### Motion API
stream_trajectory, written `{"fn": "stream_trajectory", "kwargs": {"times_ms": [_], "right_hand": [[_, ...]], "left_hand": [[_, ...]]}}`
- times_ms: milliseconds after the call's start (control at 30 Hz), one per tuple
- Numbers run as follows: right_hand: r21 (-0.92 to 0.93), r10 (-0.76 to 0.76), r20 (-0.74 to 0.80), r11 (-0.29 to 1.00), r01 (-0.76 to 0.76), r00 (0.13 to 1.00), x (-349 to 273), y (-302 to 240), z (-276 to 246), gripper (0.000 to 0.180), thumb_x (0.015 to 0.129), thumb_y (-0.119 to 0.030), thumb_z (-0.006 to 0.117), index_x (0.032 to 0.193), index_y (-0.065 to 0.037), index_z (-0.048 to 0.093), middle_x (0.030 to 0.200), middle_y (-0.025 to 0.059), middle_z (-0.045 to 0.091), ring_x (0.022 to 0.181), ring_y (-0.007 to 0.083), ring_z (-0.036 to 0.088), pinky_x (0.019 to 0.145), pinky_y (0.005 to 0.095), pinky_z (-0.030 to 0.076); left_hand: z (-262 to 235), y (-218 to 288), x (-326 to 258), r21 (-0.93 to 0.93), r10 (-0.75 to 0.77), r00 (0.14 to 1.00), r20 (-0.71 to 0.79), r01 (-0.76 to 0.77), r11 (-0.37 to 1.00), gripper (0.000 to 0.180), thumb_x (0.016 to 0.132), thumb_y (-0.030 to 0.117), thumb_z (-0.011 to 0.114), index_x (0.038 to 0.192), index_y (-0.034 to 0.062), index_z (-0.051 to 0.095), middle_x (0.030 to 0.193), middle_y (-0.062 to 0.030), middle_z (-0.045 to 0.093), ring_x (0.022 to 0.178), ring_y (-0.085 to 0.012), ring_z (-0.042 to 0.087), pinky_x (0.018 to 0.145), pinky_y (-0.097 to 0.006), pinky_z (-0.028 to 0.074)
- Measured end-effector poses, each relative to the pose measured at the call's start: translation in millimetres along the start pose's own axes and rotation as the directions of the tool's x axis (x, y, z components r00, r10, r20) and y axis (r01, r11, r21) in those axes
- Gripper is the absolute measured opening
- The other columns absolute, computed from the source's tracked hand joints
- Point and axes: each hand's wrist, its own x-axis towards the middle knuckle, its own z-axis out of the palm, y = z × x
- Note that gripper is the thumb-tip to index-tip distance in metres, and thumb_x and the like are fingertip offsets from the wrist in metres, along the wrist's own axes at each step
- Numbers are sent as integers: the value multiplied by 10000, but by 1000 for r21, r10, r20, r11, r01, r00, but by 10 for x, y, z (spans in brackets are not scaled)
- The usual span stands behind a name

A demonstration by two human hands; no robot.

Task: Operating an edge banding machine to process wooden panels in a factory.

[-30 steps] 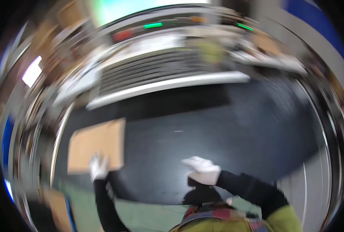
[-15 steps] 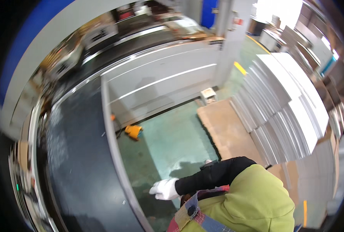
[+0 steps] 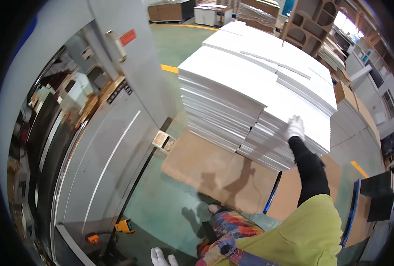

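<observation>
My right hand (image 3: 295, 127), in a white glove, reaches out to the front edge of a stack of white boards (image 3: 232, 73). Its fingers lie stretched over the top near that edge and appear to hold nothing; whether they touch the board is hard to tell. At the lower edge of the view, my left hand (image 3: 162, 258), also white-gloved, shows only its fingers, spread apart with nothing in them. The boards stand in several neighbouring piles, with a few top sheets lying slightly askew.
Brown sheet board (image 3: 219, 170) lies on the floor before the stack. To the left stands a grey machine (image 3: 112, 168), with a yellow foot pedal (image 3: 125, 226) near its base. A small box-like block (image 3: 162, 141) sits by the machine's corner. Further board piles (image 3: 354, 111) stand right.
My view has swung right, from the machine's dark table to the white boards. My right arm has gone from reaching leftward to reaching over the stack. My left fingers have come into view.
</observation>
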Motion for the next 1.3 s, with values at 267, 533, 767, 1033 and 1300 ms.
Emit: {"fn": "stream_trajectory", "kwargs": {"times_ms": [267,533,767,1033,1300], "right_hand": [[-294,-110,206,941,169,972,384,935,-44,697,664,-96,700,1267,-13,360,1307,185,401,1210,367,413,997,448,400],[-297,-83,383,932,207,920,567,819,-305,477,755,-163,600,1173,41,494,1165,198,516,1095,325,505,926,404,433],[-229,1,622,957,180,783,703,758,-423,398,799,-189,548,1160,-20,538,1216,188,523,1149,328,503,926,443,444],[-58,-416,-48,909,413,908,373,-31,-78,687,526,-221,788,1102,-44,456,1097,151,481,1055,340,457,899,465,388],[-4,-427,-209,900,436,880,387,49,102,412,585,-132,718,930,-44,509,950,147,510,923,327,494,800,430,413]], "left_hand": [[300,474,856,57,285,942,177,-299,953,483,883,220,621,1289,-3,487,1266,-261,507,1112,-421,534,925,-442,465],[666,903,1230,8,361,917,167,-367,930,515,853,223,656,1312,62,488,1283,-218,515,1129,-385,533,935,-432,457],[758,967,1267,-5,341,895,287,-354,935,519,867,289,626,1299,35,493,1271,-241,515,1147,-399,513,966,-441,433],[800,939,1200,47,265,888,376,-304,951,526,864,326,617,1276,18,510,1247,-263,528,1129,-414,525,964,-451,436],[879,997,1239,71,152,846,512,-218,973,547,889,380,554,1297,21,490,1264,-258,519,1167,-394,503,1001,-435,406]]}}
